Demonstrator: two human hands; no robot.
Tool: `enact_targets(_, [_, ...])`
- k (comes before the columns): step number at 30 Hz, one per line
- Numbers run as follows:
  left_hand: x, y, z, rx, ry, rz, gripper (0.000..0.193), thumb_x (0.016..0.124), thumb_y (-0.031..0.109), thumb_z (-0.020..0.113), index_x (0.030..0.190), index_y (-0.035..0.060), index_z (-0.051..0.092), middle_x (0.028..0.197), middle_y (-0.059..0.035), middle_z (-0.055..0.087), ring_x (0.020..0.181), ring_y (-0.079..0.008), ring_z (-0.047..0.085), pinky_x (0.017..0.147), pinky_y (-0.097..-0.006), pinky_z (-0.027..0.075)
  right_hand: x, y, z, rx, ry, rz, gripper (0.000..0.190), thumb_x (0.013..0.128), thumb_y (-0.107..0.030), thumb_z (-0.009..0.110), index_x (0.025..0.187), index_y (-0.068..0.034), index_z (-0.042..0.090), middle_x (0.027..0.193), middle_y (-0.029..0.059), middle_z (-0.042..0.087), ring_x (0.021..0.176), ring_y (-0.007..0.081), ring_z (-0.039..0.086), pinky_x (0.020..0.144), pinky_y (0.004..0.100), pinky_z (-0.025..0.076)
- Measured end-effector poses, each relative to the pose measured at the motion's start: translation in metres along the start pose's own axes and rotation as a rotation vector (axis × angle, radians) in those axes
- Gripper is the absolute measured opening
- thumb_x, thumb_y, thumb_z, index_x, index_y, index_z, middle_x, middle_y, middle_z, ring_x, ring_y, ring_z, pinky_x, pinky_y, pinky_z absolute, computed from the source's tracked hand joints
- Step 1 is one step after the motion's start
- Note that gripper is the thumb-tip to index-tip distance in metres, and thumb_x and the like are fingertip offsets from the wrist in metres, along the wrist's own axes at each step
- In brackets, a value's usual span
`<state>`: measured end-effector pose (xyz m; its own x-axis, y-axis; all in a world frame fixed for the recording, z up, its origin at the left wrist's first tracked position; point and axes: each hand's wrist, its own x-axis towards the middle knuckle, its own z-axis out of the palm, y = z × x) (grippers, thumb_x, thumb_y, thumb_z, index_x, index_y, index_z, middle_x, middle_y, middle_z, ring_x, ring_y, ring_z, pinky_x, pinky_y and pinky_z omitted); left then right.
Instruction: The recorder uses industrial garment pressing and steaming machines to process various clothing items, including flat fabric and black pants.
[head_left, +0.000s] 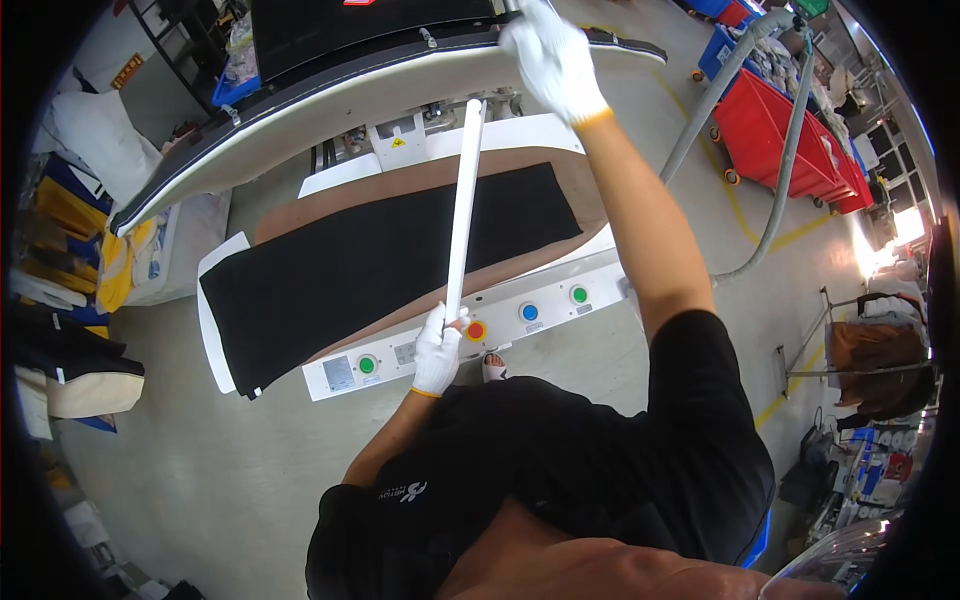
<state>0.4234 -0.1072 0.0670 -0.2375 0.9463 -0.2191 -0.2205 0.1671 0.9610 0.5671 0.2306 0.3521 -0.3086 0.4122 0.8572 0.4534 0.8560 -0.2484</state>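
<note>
My left hand (436, 352), in a white knit glove, is closed around the lower end of a long white bar (464, 202) near the machine's front edge. The bar rises over a folded black trouser-like garment (337, 277) lying flat on the brown padded bed (360, 196) of a pressing machine. The garment's left end hangs past the pad. My right hand (551, 64), also gloved, is raised at the top beside the right part of the padded upper press head (360, 82); it is blurred, and whether it grips anything is unclear.
The white control panel (405, 349) carries green, blue and red buttons along the front. Red wheeled bins (780, 135) stand at the right, past a grey hose (787, 165). A white bin (184, 247) with cloth is at the left. A garment rack (855, 373) stands far right.
</note>
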Motion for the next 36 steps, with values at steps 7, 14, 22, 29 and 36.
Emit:
enact_targets(7, [0.004,0.018,0.022,0.017,-0.174,0.010,0.045,0.105,0.009,0.048,0.149,-0.0017,0.048,0.135,-0.0187,0.064,0.114,-0.0234,0.066,0.097,-0.0308,0.053,-0.008,0.064,-0.076,0.111,0.054,-0.014,0.028,0.096,-0.005,0.056,0.122,0.001,0.064,0.087,0.0125,0.070,0.071,0.0202,0.064,0.065,0.0311,0.051])
enact_targets(14, [-0.004,0.055,0.060,-0.142,-0.428,-0.145,0.044,0.108,0.008,0.046,0.150,-0.0016,0.047,0.137,-0.0189,0.062,0.120,-0.0257,0.065,0.097,-0.0314,0.056,-0.145,-0.042,-0.111,0.624,-0.035,0.695,0.048,0.098,-0.001,0.049,0.144,0.010,0.052,0.096,0.0072,0.065,0.085,0.0119,0.060,0.077,0.0205,0.048])
enact_targets(22, [-0.004,0.056,0.092,-0.153,-0.490,-0.265,0.043,0.108,0.010,0.043,0.150,-0.0002,0.048,0.138,-0.0176,0.062,0.122,-0.0256,0.065,0.096,-0.0303,0.055,-0.219,-0.100,-0.108,1.027,0.115,0.774,0.054,0.099,-0.005,0.054,0.150,0.011,0.043,0.095,0.0093,0.063,0.085,0.0160,0.059,0.081,0.0235,0.046])
enact_targets(29, [0.013,0.022,0.092,0.545,-0.570,0.101,0.034,0.104,0.018,0.058,0.134,0.0025,0.063,0.122,-0.0129,0.070,0.100,-0.0220,0.068,0.080,-0.0318,0.056,-0.255,-0.081,-0.092,1.095,0.049,0.921,0.052,0.101,-0.005,0.052,0.151,0.006,0.045,0.104,0.0125,0.066,0.090,0.0170,0.060,0.087,0.0272,0.050])
enact_targets(36, [0.037,0.023,0.117,0.420,-0.382,0.069,0.026,0.094,0.018,0.068,0.115,0.0035,0.071,0.104,-0.0096,0.071,0.088,-0.0223,0.066,0.083,-0.0357,0.054,-0.254,-0.033,-0.070,1.196,0.013,1.110,0.032,0.097,-0.005,0.054,0.128,0.001,0.060,0.101,0.0112,0.068,0.085,0.0148,0.060,0.082,0.0250,0.050])
